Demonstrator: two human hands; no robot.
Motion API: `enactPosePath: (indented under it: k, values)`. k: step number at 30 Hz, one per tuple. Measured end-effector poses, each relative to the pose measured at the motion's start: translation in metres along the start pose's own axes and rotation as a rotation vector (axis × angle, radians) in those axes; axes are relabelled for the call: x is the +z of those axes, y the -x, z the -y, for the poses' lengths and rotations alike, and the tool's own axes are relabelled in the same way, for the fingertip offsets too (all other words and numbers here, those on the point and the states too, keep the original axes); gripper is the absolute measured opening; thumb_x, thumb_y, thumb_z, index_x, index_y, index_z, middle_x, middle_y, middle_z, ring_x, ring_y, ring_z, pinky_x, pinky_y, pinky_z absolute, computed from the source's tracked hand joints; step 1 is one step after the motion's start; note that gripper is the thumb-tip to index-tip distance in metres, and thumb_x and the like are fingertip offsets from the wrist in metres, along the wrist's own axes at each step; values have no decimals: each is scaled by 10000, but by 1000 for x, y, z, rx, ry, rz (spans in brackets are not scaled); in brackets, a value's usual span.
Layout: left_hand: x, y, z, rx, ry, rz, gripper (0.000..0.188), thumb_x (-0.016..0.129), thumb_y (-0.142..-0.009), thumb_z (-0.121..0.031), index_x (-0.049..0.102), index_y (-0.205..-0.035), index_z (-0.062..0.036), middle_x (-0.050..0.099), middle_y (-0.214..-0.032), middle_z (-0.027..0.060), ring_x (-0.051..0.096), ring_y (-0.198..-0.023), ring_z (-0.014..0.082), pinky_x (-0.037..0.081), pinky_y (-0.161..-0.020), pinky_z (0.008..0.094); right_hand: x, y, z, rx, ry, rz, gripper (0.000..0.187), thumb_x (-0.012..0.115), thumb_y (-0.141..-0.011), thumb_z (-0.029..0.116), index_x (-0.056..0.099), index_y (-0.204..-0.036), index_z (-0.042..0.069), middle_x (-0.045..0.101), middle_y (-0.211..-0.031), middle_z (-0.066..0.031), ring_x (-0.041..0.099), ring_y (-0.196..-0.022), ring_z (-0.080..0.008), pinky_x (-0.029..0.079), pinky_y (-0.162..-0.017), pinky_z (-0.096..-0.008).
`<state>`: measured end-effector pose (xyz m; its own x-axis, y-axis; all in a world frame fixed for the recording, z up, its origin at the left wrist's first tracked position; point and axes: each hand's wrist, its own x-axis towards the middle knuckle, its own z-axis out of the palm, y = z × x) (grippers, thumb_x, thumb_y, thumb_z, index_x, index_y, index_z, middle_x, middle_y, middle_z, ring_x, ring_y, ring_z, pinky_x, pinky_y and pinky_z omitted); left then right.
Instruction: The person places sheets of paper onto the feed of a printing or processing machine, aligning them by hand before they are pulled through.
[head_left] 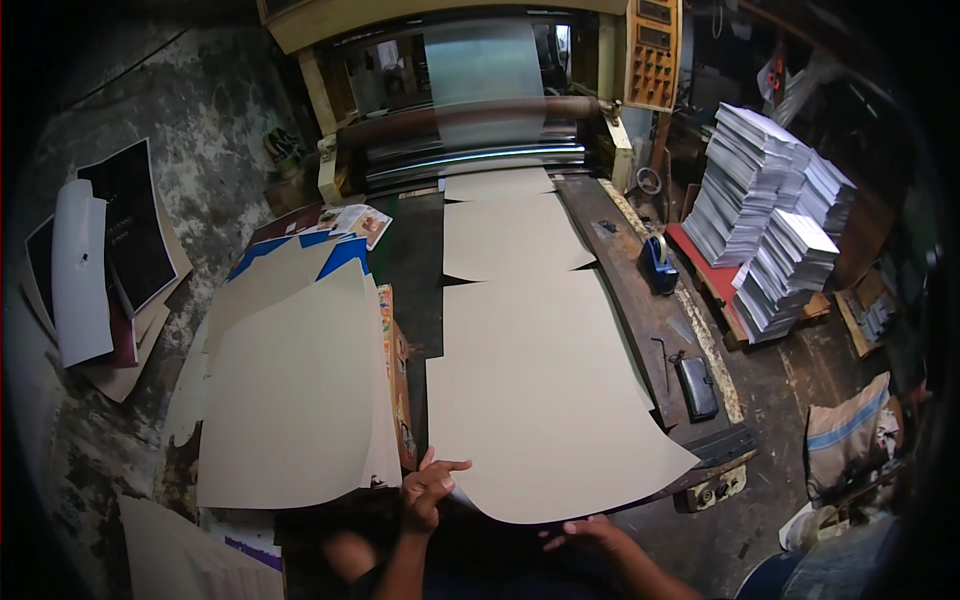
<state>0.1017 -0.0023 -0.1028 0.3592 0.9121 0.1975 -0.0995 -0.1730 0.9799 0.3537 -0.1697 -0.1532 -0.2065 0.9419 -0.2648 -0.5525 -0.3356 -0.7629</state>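
A large beige card sheet (pixel 550 430) lies at the near end of the machine's feed table, with more beige sheets (pixel 515 235) ahead of it in a line up to the rollers. My left hand (pixel 430 490) is at its near left corner, fingers apart, one finger stretched over the sheet's edge. That corner curves downward beside the hand. Just below the near edge is my right hand (pixel 595 537), its fingers stretched out and apart; whether they touch the sheet I cannot tell. A stack of beige sheets (pixel 290 400) lies left of my left hand.
The machine's rollers (pixel 470 155) span the far end, with a clear film (pixel 485 80) above. On the table's right are a blue tape dispenser (pixel 658 265) and a black case (pixel 697 388). Paper stacks (pixel 740 185) stand right; loose dark prints (pixel 130 220) lie left.
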Motion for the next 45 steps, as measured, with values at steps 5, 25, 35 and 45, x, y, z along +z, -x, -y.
enactPosePath:
  k: [5,25,35,45]
  values:
    - [0,0,-3,89,-70,141,216,569,-777,-220,619,-643,-58,716,-794,83,690,-977,227,89,-1166,549,-9,0,4,196,-316,-201,472,582,-926,392,496,-1185,8,643,-887,-165,595,-754,-216,524,-753,-441]
    - [-94,29,-127,224,-636,-109,392,859,-649,-206,698,-957,-26,712,-987,113,652,-1052,307,390,-1036,456,4,34,-46,292,-179,-214,468,452,-1001,372,426,-1271,-10,624,-1092,-282,593,-785,-216,537,-782,-430]
    - [-107,30,-116,62,-480,-194,317,803,-769,-222,696,-965,3,713,-989,116,648,-1076,266,377,-1058,433,3,11,-28,242,-259,-271,509,437,-998,415,413,-1286,-4,622,-1084,-262,581,-766,-206,539,-764,-410]
    - [-107,28,-106,-18,-486,-399,257,558,-974,-209,588,-865,23,567,-746,-3,479,-734,78,401,-696,236,-17,-52,3,139,-278,-314,519,406,-994,482,435,-1221,16,617,-1006,-199,555,-739,-197,531,-721,-395]
